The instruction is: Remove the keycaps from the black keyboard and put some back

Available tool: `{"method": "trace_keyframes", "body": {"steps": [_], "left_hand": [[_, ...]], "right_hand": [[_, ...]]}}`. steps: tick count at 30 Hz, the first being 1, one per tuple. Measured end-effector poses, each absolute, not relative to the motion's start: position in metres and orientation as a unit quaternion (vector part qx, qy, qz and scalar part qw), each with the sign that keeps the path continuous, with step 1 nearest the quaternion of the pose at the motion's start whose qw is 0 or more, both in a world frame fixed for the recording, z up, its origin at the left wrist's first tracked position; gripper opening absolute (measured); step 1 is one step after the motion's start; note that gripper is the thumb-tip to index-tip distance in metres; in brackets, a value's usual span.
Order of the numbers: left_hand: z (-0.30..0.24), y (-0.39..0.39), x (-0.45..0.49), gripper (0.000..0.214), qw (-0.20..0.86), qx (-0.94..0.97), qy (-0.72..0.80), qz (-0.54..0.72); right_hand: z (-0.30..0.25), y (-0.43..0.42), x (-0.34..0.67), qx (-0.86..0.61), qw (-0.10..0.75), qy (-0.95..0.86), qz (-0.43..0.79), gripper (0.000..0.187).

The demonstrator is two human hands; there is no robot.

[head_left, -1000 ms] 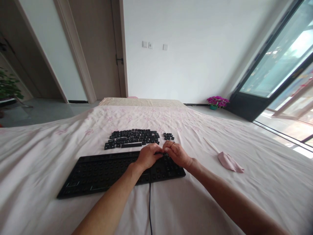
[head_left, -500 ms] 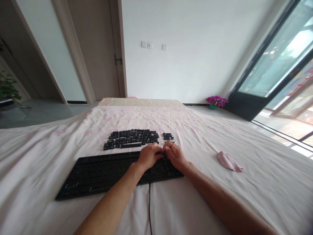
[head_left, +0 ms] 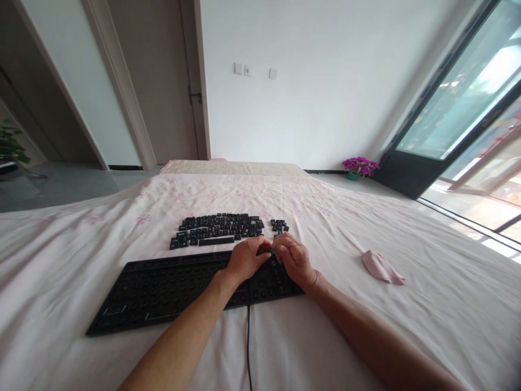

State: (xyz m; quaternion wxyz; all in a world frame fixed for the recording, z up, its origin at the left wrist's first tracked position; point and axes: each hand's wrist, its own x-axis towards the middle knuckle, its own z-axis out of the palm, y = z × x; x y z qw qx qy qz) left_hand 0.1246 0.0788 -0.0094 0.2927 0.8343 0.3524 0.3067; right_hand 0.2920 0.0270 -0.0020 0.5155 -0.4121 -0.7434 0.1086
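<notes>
A black keyboard (head_left: 179,293) lies at a slant on the cloth, most of its keycaps off and bare key stems showing. My left hand (head_left: 249,258) is closed at the keyboard's far right part, thumb and fingers pinched together. Right beside it, my right hand (head_left: 293,259) is closed too, its fingertips meeting the left ones over the keyboard's top edge. Whatever sits between the fingertips is hidden. Beyond the keyboard lies a spread of loose black keycaps (head_left: 223,224), with the long spacebar (head_left: 216,241) in front. A smaller cluster of keycaps (head_left: 279,224) lies near my right hand.
A pale pink flowered cloth (head_left: 345,326) covers the surface. The keyboard's cable (head_left: 248,347) runs toward me between my forearms. To the right lies a crumpled pink cloth piece (head_left: 382,267). Purple flowers (head_left: 360,166) stand on the floor by the glass door.
Both hands stay at the same spot on the keyboard, with the right fingers shifting slightly. The view has moved a little. No keycap has visibly changed place.
</notes>
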Motion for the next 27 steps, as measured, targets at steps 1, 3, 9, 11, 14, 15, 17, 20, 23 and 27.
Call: {"method": "trace_keyframes", "body": {"steps": [1, 3, 9, 11, 14, 15, 17, 20, 23, 27], "left_hand": [[-0.01, 0.079, 0.125, 0.024, 0.305, 0.826, 0.357, 0.312], [-0.01, 0.079, 0.124, 0.033, 0.325, 0.806, 0.368, 0.329], [-0.011, 0.081, 0.123, 0.044, 0.403, 0.735, 0.361, 0.409], [-0.01, 0.081, 0.123, 0.045, 0.433, 0.713, 0.347, 0.429], [-0.01, 0.081, 0.124, 0.046, 0.457, 0.686, 0.336, 0.455], [-0.01, 0.081, 0.124, 0.047, 0.46, 0.681, 0.336, 0.461], [-0.01, 0.08, 0.124, 0.047, 0.463, 0.677, 0.335, 0.464], [-0.01, 0.079, 0.125, 0.045, 0.471, 0.682, 0.33, 0.452], [-0.01, 0.079, 0.125, 0.043, 0.459, 0.7, 0.333, 0.434], [-0.013, 0.081, 0.125, 0.042, 0.409, 0.739, 0.341, 0.413]], "right_hand": [[0.0, 0.026, 0.292, -0.415, 0.505, -0.751, 0.092, 0.023], [0.005, 0.023, 0.292, -0.428, 0.482, -0.764, 0.043, 0.023], [0.019, 0.025, 0.294, -0.481, 0.39, -0.784, -0.035, 0.024], [0.02, 0.029, 0.294, -0.521, 0.355, -0.776, -0.017, 0.024], [0.017, 0.034, 0.292, -0.563, 0.319, -0.763, -0.002, 0.02], [0.016, 0.035, 0.291, -0.567, 0.314, -0.762, 0.001, 0.019], [0.014, 0.037, 0.29, -0.567, 0.315, -0.761, 0.01, 0.016], [0.012, 0.042, 0.298, -0.563, 0.331, -0.757, 0.033, 0.015], [0.013, 0.058, 0.324, -0.604, 0.353, -0.713, 0.051, 0.018], [0.012, 0.09, 0.375, -0.716, 0.319, -0.62, 0.032, 0.02]]}}
